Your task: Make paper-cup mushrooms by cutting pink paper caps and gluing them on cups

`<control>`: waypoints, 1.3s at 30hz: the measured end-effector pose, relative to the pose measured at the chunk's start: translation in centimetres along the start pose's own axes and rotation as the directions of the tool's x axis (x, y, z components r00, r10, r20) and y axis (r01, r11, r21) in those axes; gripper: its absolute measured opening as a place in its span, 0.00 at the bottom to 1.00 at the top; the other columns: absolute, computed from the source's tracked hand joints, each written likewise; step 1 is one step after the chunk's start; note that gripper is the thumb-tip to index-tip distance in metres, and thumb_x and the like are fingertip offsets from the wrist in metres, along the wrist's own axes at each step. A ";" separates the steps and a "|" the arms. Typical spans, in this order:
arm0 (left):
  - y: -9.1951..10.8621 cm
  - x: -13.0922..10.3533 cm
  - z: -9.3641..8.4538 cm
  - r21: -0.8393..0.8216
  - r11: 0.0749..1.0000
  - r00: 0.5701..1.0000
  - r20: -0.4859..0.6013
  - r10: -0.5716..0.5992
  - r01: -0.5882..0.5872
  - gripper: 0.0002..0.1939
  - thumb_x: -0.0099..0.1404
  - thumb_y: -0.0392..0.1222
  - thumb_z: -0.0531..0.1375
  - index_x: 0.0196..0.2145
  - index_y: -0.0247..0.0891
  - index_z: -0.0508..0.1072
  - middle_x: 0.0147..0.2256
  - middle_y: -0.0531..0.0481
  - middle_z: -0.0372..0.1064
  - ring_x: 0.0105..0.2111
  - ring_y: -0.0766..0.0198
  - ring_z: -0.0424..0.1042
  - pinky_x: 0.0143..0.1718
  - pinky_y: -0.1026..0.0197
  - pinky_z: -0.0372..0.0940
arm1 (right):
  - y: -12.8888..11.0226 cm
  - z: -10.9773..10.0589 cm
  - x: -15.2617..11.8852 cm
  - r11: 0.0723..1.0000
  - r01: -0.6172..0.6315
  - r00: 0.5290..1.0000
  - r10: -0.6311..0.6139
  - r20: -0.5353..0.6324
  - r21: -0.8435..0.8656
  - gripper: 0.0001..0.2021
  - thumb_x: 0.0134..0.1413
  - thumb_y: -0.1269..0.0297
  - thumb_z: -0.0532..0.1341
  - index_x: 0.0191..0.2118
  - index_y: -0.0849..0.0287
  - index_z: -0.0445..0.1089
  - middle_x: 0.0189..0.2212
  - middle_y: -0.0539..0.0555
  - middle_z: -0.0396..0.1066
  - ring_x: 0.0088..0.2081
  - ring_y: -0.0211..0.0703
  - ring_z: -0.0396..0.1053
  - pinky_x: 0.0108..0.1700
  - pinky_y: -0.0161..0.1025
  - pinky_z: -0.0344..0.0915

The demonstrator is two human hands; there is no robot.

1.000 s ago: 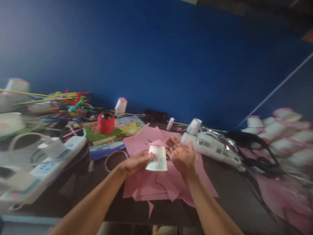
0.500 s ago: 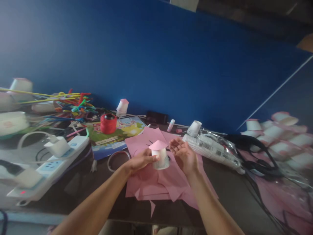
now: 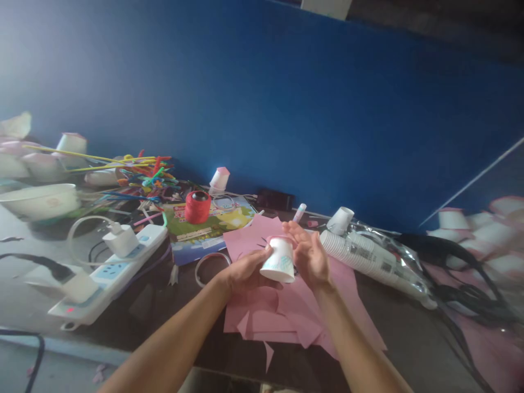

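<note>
Paper cup [image 3: 278, 266], pink top [image 3: 281, 239] already on, sits in your left hand [image 3: 245, 271] over pink sheets [image 3: 292, 322], your right hand [image 3: 314, 261] wide at its side, while the stacked cups [image 3: 360, 254] at right show none

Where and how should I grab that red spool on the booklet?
Best to grip the red spool around the middle of its wound sides, coming down from above and slightly from the near side. It looks upright on the booklet, with its round side exposed towards you, while the pipe cleaners crowd the area beyond its left.
</note>
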State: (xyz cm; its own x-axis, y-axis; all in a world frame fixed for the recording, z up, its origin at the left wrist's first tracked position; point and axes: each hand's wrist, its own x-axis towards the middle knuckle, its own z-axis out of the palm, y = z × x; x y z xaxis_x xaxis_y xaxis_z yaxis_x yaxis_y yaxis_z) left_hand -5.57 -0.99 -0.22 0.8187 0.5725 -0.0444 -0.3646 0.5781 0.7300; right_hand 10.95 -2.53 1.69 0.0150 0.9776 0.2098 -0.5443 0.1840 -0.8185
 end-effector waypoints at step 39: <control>-0.4 0.8 -0.7 -0.132 0.991 0.999 0.035 -0.003 0.007 0.29 0.61 0.60 0.50 0.46 0.29 0.67 0.37 0.38 0.68 0.32 0.57 0.70 0.27 0.60 0.62 | 1.1 0.1 -1.1 0.998 -0.060 0.996 0.063 0.068 -0.036 0.24 0.49 0.41 0.54 0.44 0.53 0.70 0.48 0.53 0.69 0.57 0.49 0.57 0.56 0.50 0.56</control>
State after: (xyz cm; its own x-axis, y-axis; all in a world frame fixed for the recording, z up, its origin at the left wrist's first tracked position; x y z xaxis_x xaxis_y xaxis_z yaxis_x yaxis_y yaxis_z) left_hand -5.05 -0.39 -1.04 0.8346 0.5504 -0.0225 -0.4143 0.6540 0.6330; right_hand 10.23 -3.43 0.58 -0.0761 0.9781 0.1939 -0.5138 0.1282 -0.8483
